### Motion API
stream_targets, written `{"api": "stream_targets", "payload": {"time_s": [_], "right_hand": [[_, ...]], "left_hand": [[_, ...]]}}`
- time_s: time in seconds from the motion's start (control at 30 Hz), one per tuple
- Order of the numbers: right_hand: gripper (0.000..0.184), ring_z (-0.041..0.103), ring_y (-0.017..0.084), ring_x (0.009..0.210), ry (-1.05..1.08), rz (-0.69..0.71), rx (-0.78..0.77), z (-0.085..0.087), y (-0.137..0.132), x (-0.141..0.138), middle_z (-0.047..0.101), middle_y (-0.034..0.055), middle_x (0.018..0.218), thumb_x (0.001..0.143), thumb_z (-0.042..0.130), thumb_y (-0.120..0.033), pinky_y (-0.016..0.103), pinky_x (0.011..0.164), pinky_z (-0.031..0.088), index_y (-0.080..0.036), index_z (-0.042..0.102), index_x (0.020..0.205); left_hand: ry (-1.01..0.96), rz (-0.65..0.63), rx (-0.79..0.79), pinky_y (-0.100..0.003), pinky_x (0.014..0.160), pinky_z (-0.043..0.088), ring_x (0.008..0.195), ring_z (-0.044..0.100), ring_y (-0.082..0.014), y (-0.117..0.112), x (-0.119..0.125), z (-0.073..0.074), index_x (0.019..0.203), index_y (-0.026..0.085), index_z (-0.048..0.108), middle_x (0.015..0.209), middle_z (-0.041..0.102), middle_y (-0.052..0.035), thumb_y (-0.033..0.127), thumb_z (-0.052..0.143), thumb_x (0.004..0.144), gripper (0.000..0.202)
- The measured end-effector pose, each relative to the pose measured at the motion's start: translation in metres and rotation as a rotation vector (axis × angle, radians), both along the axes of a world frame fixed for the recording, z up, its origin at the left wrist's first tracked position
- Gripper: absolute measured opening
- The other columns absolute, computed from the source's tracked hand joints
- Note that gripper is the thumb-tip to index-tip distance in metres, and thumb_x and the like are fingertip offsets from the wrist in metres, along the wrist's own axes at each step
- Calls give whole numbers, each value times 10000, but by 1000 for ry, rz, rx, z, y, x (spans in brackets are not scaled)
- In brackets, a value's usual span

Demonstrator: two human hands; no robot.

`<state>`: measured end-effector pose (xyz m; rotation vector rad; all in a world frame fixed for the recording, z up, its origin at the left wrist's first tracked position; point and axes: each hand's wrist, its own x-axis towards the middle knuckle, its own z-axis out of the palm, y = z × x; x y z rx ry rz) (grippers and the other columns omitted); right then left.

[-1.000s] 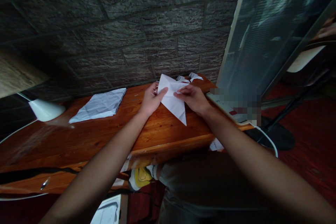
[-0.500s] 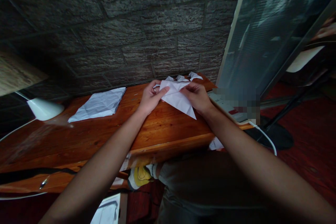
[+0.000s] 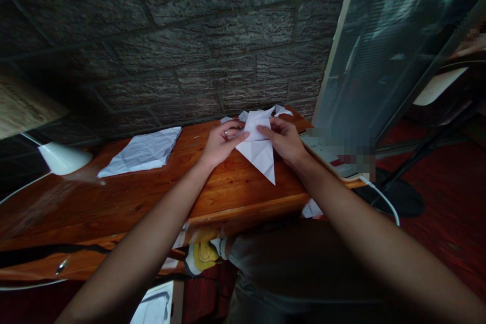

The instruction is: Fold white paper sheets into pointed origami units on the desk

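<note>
Between both hands is a folded sheet of white paper [image 3: 256,149], held over the wooden table [image 3: 228,187]. Its upper part is a squarish flap, and a creased pointed corner hangs down toward me. My left hand [image 3: 224,143], with a ring on one finger, grips the paper's left edge, thumb on top. On the right edge, my right hand [image 3: 283,139] pinches the sheet, its thumb pressed on the upper flap. Fingers behind the paper are partly hidden. Just beyond it lie several small folded paper pieces [image 3: 283,111], partly covered by the held sheet.
A stack of creased white paper [image 3: 142,151] lies left of my hands, near a lamp [image 3: 64,158]. At the right end rests a flat device [image 3: 326,154] with a white cable [image 3: 384,201]. A stone wall [image 3: 190,50] borders the table's back.
The paper has turned so its point hangs more straight down, and its upper flap now faces up squarely. My right thumb has moved onto the flap.
</note>
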<state>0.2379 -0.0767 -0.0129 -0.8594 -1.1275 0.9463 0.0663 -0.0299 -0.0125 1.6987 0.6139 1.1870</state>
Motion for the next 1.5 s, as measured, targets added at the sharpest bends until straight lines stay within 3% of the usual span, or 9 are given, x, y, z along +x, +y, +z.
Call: {"api": "stream_targets", "payload": {"time_s": [0.2,0.4,0.53,0.7,0.87,0.97,1.1,1.23,1.5], "right_hand": [[455,661,191,771,-35,88,41,-2,0,-3,716,17,841,557,883,-402,327,712,532,-211,608,864],[318,609,152,659,-149,172,47,-2,-2,-1,672,-8,747,608,845,-354,269,599,467,-184,635,778],[264,589,140,646,-118,131,40,0,-4,2,688,-4,749,627,805,-333,265,615,453,-168,690,798],[261,559,134,603,-104,50,-26,2,-3,2,690,3,745,636,764,-330,258,562,419,-169,707,834],[283,519,149,558,-156,-124,-67,-3,5,7,575,-1,583,765,613,-430,268,517,391,-186,623,621],[414,596,195,673,-158,-146,-61,-4,8,9,627,19,655,831,506,-551,297,608,463,-195,663,686],[508,646,214,781,-163,-85,-78,1,3,6,706,45,795,814,529,-663,313,706,490,-192,720,811],[393,641,188,747,-183,-80,-45,3,-1,1,728,45,840,718,731,-534,300,685,492,-178,740,884],[308,683,211,974,-186,-11,70,-4,3,4,748,68,1033,692,802,-388,373,935,514,-192,743,922]], "left_hand": [[-3,87,26,-246,563,467,585,614,-138,3,-2,1,820,166,661,682,709,2,454,827,650,374],[-59,86,16,-257,593,494,638,641,-151,2,-2,2,869,168,636,774,734,-24,442,837,638,411],[-57,-29,15,-285,712,527,796,674,-184,-3,-1,6,908,164,647,892,741,-46,403,859,621,430],[-57,-62,-80,-224,535,482,682,631,-146,-1,-4,8,914,167,681,854,716,-35,503,801,681,426],[-154,-37,-247,-221,510,472,672,653,-157,4,-5,8,887,148,697,825,728,-75,661,711,703,546],[-178,-39,-301,-242,574,499,678,667,-162,6,-5,6,861,136,701,807,735,-91,690,696,700,578],[-123,-25,-263,-238,613,493,672,654,-144,7,-5,1,813,151,713,753,717,-34,550,813,650,442],[-56,-29,-254,-220,601,465,647,615,-113,7,-6,-2,760,158,722,725,685,-1,489,832,654,365],[-43,-34,-221,-214,585,416,623,582,-98,5,-3,-1,833,150,724,735,699,-7,400,870,611,365]]}}
